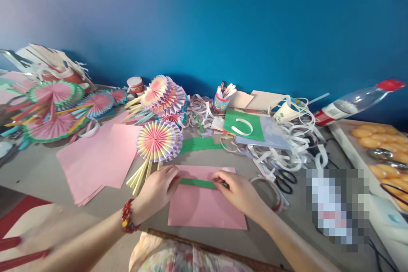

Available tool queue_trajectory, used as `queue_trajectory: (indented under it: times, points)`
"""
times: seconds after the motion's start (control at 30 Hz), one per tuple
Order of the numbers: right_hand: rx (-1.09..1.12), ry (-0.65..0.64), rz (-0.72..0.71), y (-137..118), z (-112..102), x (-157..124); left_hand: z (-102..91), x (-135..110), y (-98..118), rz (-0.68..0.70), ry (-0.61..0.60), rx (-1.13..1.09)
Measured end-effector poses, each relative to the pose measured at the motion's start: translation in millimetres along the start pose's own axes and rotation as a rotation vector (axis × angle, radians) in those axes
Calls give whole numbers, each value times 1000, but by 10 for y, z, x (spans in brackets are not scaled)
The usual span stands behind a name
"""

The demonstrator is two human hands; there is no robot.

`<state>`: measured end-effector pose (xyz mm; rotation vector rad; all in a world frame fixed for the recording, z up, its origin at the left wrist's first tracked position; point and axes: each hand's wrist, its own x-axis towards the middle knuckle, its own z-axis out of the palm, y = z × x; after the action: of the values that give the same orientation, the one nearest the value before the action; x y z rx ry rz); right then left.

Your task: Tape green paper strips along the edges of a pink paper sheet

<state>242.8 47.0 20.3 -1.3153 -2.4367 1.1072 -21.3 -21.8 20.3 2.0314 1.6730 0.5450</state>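
A narrow green paper strip lies across a pink sheet of paper, running from one hand to the other. My left hand has its fingers closed at the strip's left end, which they cover. At the right end, my right hand pinches the strip between thumb and fingers. Just beyond my left hand is a pleated paper fan in pink, yellow and lilac, its pale yellow sticks reaching toward my wrist. Wider green paper lies behind the pink sheet.
Pink sheets and several finished fans cover the left. White peeled strips, black-handled scissors and a tape roll lie right. Behind stand a pen cup and a tilted plastic bottle.
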Motion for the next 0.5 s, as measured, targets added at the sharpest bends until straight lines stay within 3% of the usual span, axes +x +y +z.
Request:
queue_trajectory:
  times: [0.33, 0.5]
  points:
    - [-189, -120, -14, 33, -89, -124, 124, -75, 105, 71, -39, -1]
    - [-121, -102, 1, -69, -46, -103, 88, -37, 112, 49, -56, 9]
